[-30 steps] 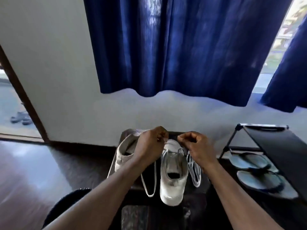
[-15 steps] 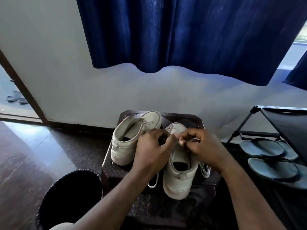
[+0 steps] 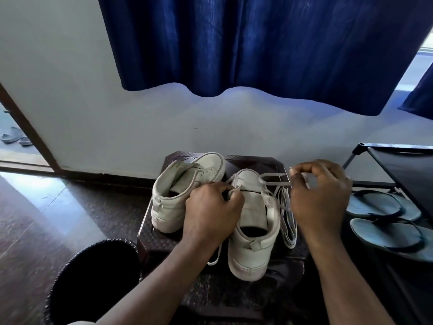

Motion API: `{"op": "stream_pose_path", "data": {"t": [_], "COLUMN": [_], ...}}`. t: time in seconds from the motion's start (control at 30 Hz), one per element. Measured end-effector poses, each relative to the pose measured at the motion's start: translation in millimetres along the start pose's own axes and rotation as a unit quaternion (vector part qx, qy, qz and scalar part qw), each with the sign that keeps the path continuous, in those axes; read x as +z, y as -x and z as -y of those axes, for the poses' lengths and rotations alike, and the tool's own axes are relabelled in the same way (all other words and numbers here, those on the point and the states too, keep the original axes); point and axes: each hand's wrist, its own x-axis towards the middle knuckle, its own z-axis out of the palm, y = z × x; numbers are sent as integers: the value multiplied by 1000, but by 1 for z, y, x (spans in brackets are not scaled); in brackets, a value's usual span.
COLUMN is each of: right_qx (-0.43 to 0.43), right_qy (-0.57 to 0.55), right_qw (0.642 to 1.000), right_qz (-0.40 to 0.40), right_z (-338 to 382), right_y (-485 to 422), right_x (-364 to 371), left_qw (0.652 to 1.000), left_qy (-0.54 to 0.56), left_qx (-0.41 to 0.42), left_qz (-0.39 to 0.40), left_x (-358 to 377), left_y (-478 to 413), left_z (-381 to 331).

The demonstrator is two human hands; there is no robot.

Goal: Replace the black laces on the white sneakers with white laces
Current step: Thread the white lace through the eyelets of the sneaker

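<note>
White, both of them: the left sneaker (image 3: 185, 195) and the right sneaker (image 3: 254, 233) sat side by side on a dark stool (image 3: 269, 163) close to the wall. The left one lay angled, toe toward the wall, with a row of eyelets showing. The right one stood with its heel nearest the person, and that was the shoe being handled. A white lace (image 3: 271, 174) crossed its front eyelets. The left hand (image 3: 210, 214) rested against the shoe's left side, fingers curled, pinching one end of the lace near the tongue. A loose length of lace hung below that wrist. The right hand (image 3: 321, 198) was held up to the right of the shoe, thumb and fingertips closed on the other run of the lace, which stretched from the shoe to the fingers. A folded spare lace (image 3: 289, 221) lay on the stool just beside the right sneaker. On the floor to the left stood a black bin (image 3: 93, 277). To the right was a black rack (image 3: 403, 165) with blue flip-flops (image 3: 384, 207), and a blue curtain (image 3: 257, 43) hung above.
</note>
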Motion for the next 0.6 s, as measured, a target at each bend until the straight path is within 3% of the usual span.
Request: {"op": "stream_pose_path", "data": {"t": [0.07, 0.13, 0.23, 0.4, 0.6], "right_qx": [-42, -3, 70, 155, 109], "right_qy": [-53, -159, -167, -229, -123], "right_qw": [998, 979, 942, 915, 934], "right_qz": [16, 127, 282, 294, 319], "right_z": [13, 31, 40, 37, 43], "right_y": [4, 8, 10, 10, 12], "right_x": [4, 8, 17, 18, 18], "left_qw": [1000, 1000, 997, 982, 960], "left_qy": [3, 14, 54, 166, 256], "left_qx": [-5, -21, -49, -92, -109], "left_qz": [-6, -17, -31, -22, -9], "left_x": [1, 2, 5, 8, 7], "left_y": [0, 1, 1, 5, 6], "left_z": [2, 4, 6, 9, 12]}}
